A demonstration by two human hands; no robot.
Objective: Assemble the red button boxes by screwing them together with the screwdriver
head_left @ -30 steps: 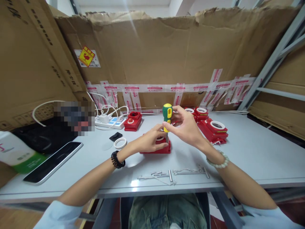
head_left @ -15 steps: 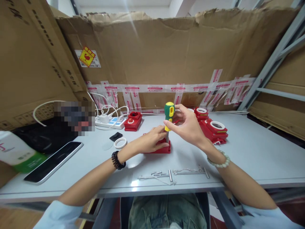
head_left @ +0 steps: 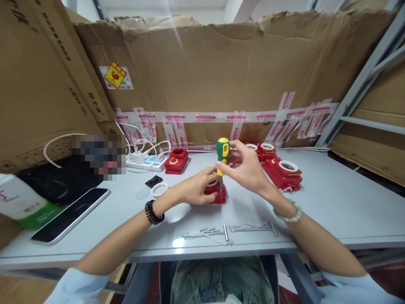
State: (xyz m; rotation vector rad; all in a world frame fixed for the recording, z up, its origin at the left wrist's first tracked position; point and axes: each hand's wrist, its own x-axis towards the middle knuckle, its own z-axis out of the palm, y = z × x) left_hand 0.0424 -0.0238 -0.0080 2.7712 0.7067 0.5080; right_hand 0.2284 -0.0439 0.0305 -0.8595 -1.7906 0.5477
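Note:
My right hand (head_left: 248,166) is closed around the green and yellow handle of a screwdriver (head_left: 223,150), held upright with the tip down. That tip meets the right front corner of a red box (head_left: 221,197), where a small screw head seems to show. My left hand (head_left: 201,185) grips the same box from the left, thumb at its front and fingers over the top, hiding much of it. Part of a white ring shows on the box between the fingers. Nearer to me lie several loose screws (head_left: 210,230) and metal T-shaped tools (head_left: 225,233) with string.
Left of the hands lie a white ring (head_left: 159,189), a black square piece (head_left: 154,181) and a clear disc (head_left: 143,193). More red boxes (head_left: 286,179) stand at the right, another red box (head_left: 176,161) by the power strip (head_left: 147,163). A phone-like tablet (head_left: 72,215) lies far left.
The screwdriver and my right hand have shifted slightly left. The fingers of my left hand have moved a little, so more of the box's top and its white ring shows.

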